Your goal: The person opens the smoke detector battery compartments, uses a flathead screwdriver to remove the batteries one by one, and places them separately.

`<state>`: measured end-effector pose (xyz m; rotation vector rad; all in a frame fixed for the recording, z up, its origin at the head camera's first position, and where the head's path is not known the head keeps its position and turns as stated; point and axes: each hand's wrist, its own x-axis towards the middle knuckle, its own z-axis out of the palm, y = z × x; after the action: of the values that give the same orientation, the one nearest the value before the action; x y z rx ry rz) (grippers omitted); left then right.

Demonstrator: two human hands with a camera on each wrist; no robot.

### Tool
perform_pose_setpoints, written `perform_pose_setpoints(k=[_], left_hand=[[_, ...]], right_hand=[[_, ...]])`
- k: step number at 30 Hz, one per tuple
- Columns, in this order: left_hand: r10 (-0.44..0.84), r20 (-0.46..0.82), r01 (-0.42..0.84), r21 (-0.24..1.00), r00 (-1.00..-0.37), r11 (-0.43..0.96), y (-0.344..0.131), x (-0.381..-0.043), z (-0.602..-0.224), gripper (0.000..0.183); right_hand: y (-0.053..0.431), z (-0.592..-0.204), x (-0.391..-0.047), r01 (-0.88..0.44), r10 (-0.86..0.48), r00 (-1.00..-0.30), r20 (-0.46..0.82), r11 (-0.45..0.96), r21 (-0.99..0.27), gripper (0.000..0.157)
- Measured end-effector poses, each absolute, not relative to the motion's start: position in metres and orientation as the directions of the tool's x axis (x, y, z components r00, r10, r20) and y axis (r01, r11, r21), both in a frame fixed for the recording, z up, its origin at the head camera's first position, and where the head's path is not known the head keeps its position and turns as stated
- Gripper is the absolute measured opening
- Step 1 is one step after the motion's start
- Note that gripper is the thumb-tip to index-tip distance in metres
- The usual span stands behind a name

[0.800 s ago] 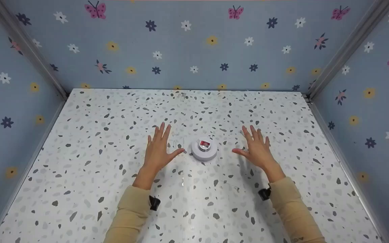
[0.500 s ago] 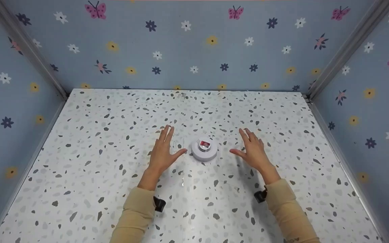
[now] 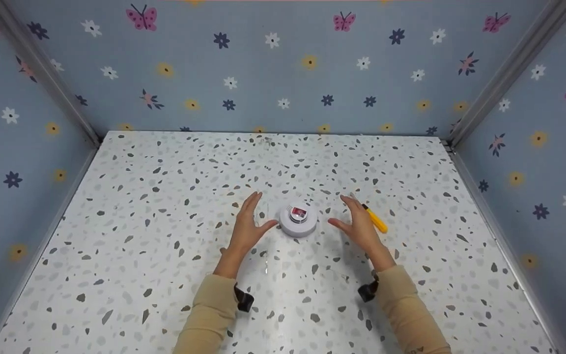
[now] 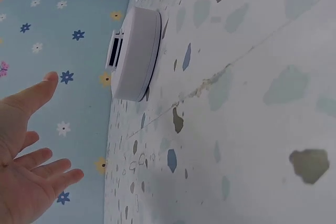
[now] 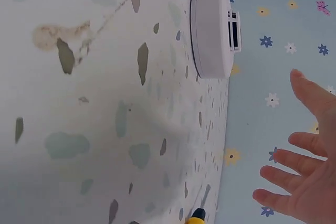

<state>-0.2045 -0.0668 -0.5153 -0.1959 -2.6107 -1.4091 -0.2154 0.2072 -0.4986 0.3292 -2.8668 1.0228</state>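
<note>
Item 1: white round device, flat on the speckled table, between your hands and held by neither. Red label on top, its print too small to read; a dark slot in the raised cap shows from both wrists.

Item 2: your left hand, thumb and fingers apart, gripping nothing; thumb near the device, with a gap visible from your left wrist. Cut off there by the left edge.

Item 3: your right hand, likewise spread and unladen; cut off by the right edge of its own wrist view.

Item 4: yellow-handled tool, just beyond your right hand, partly hidden by it — contact cannot be told. Thin shaft hard to make out; handle cropped in the right wrist view.

Item 5: two tan sleeves, running off the bottom edge — black wrist unit at the left cuff, partly covered.
</note>
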Motion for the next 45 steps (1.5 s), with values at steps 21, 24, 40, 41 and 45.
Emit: perform_pose_setpoints(k=[21,24,40,41,45], left_hand=[[0.03,0.103,0.107,0.931,-0.994,0.349,-0.051,-0.213,-0.538,0.072],[0.046,0.072,0.083,0.946,-0.996,0.313,-0.048,-0.215,-0.541,0.072],[0.129,0.041,0.083,0.939,-0.991,0.333,-0.044,-0.222,-0.552,0.073],[0.134,0.038,0.081,0.94,-0.99,0.331,-0.044,-0.222,-0.553,0.073],[0.166,0.052,0.102,0.945,-0.985,0.31,-0.042,-0.22,-0.556,0.074]], right_hand=[[0.185,-0.529,-0.231,-0.09,-0.16,-0.987,0.008,0.514,-0.853,0.072],[0.183,-0.531,-0.233,-0.072,-0.163,-0.986,-0.016,0.518,-0.852,0.073],[0.177,-0.542,-0.24,-0.003,-0.194,-0.976,-0.099,0.467,-0.884,0.078],[0.176,-0.543,-0.24,-0.001,-0.194,-0.976,-0.102,0.472,-0.882,0.078],[0.175,-0.546,-0.239,-0.013,-0.203,-0.974,-0.1,0.49,-0.872,0.079]])
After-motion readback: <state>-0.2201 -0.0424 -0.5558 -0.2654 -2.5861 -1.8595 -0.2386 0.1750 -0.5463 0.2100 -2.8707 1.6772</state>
